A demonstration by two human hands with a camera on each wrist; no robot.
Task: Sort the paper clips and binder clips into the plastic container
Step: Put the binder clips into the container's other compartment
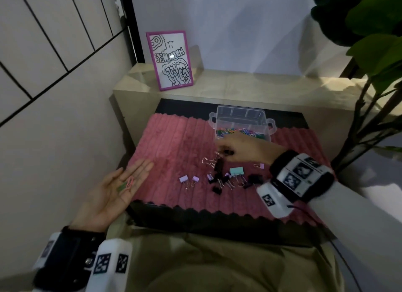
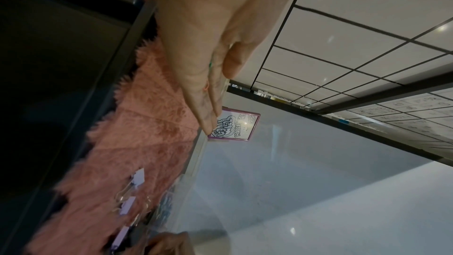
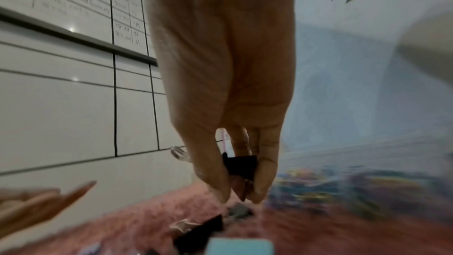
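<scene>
- Our left hand (image 1: 113,189) lies flat, palm up, fingers straight, with two paper clips (image 1: 127,184) (pink and green) resting on it.
- Our right hand (image 1: 243,148) pinches a black binder clip (image 3: 241,166) above the pink mat (image 1: 174,143), just before the plastic container (image 1: 241,120).
- More binder clips (image 1: 224,176) lie scattered on the mat.

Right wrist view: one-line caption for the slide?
Right hand pinches a black binder clip above the pink fuzzy mat, open left hand at the side.
</scene>
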